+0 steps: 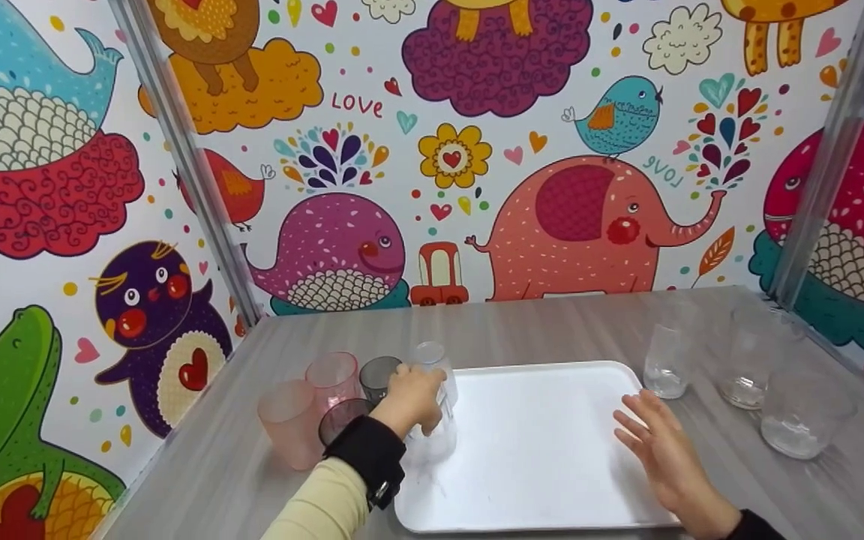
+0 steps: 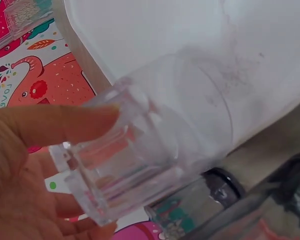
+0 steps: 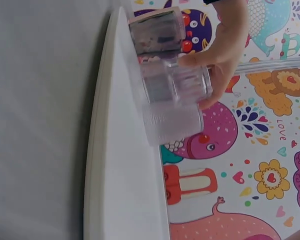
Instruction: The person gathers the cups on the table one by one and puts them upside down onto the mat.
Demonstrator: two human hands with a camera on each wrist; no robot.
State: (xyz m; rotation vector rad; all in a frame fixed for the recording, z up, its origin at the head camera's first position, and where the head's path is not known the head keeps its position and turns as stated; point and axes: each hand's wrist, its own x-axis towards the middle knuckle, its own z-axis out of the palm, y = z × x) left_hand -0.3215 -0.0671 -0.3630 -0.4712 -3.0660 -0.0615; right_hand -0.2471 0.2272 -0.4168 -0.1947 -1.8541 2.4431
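Tabletop (image 1: 207, 465), inverted clear cup (image 2: 185, 115), axis upright, left fingers (image 1: 429, 416) pinching base, right fingers (image 1: 636, 409) outstretched

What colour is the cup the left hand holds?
The cup is clear, colourless; best in the left wrist view.

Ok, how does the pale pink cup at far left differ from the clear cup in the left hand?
Colour: the pale pink cup is tinted and cloudy; the clear cup is colourless and see-through.
Place: the pink one stands on the table; the clear one is gripped by the left hand at the tray's left side.
Both are cups with no handle visible.
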